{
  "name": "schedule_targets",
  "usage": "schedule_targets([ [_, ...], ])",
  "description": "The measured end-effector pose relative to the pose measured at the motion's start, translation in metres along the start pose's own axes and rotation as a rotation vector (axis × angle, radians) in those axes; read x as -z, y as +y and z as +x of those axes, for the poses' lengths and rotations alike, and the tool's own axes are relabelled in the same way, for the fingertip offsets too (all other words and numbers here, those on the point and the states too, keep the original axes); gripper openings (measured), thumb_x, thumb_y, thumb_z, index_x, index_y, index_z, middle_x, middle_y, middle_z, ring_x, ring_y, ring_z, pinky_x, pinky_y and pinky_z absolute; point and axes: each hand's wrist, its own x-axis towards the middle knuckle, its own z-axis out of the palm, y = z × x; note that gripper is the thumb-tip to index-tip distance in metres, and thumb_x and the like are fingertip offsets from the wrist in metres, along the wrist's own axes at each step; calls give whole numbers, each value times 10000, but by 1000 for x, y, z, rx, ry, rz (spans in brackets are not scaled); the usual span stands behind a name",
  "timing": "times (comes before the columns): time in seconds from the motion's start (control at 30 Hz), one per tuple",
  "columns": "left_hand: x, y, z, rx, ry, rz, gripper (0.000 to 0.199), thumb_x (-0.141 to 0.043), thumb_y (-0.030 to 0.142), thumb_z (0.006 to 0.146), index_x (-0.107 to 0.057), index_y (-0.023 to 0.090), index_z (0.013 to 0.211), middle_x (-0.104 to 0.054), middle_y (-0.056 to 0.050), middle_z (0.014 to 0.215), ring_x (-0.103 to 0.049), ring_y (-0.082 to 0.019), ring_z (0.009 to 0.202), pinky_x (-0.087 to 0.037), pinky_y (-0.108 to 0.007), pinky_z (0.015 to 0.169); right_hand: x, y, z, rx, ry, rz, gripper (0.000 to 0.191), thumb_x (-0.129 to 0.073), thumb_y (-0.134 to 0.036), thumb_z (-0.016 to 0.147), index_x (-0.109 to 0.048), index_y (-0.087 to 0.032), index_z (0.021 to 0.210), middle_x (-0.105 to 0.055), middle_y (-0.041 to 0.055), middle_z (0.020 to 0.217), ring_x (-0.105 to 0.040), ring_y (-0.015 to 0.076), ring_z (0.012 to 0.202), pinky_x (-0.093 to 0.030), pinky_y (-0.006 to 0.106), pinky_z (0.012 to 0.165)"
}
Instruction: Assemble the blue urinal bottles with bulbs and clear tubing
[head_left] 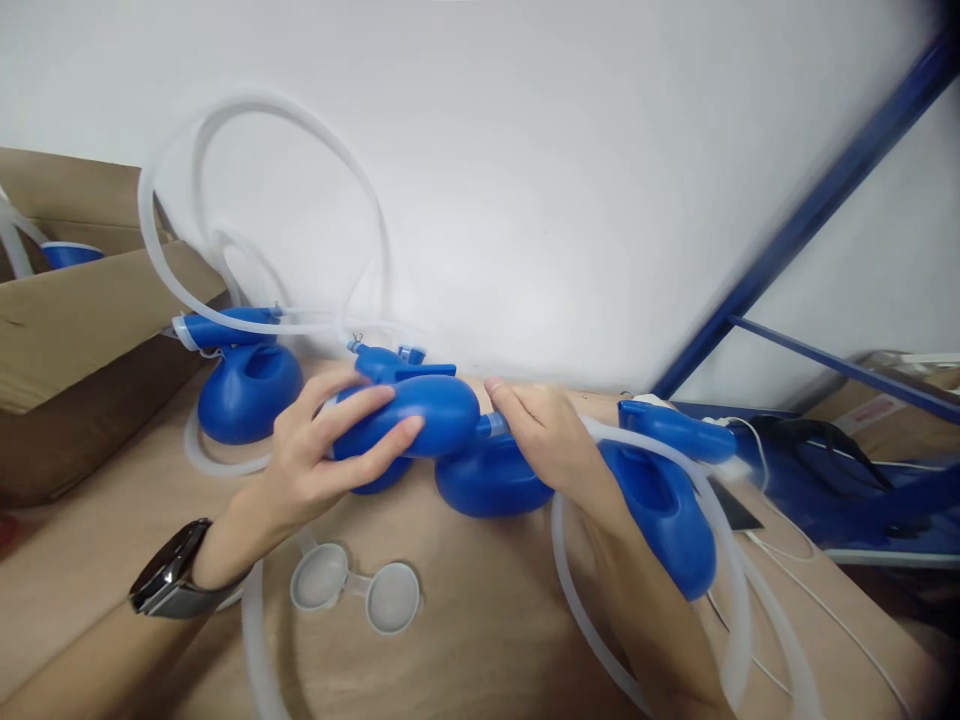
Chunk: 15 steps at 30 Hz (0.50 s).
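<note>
My left hand (pixel 337 440), a black watch on its wrist, wraps round a blue plastic piece (pixel 442 415) held sideways above the table. A narrow neck at its right end meets a translucent hose (pixel 637 440). There my right hand (pixel 544 430) pinches the hose end close to the neck. Behind and under my hands are a blue bottle (pixel 491 480) and a blue piece with a spout (pixel 390 362). Two joined white caps (pixel 356 592) lie in front of my left hand.
A cardboard box (pixel 82 320) stands at the left, beside a blue bottle (pixel 251 395). Another blue bottle (pixel 667 510) is at the right, near white cables and a blue metal frame (pixel 810 210). A hose loop (pixel 262 105) rises against the wall.
</note>
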Motion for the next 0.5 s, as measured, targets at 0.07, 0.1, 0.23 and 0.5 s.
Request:
schedule_targets([
  [0.07,1,2,4,-106,47,57,514,-811,57,817,-735,425,1168,-671,-13,1152,-673,-297,1147,-678,-439,853,-2,5,4,-7,-84,56,467,-378,-430,1062,-350,-229,641,-429,-10,609,-384,143,600,-249,307,581],
  [0.1,2,3,7,-159,60,78,503,-833,44,789,-754,403,1132,-663,-12,1149,-657,-305,1174,-678,-437,866,-2,8,6,-22,-114,96,478,-378,-455,1064,-354,-228,644,-418,-15,609,-391,141,600,-259,303,581],
  [0.23,3,0,13,-167,37,52,481,-839,42,797,-759,278,1208,-660,-75,1212,-642,-321,1198,-651,-444,932,0,22,13,-43,-85,235,584,-357,-604,1077,-396,-226,633,-415,-31,590,-430,135,580,-326,289,577],
  [0.5,19,-10,15,348,-157,-231,622,-859,407,868,-611,272,1422,-704,-97,1278,-719,-269,1104,-613,-392,975,14,25,5,473,31,-85,280,-448,-330,1117,-684,-183,1093,-726,76,1001,-660,191,876,-465,307,776],
])
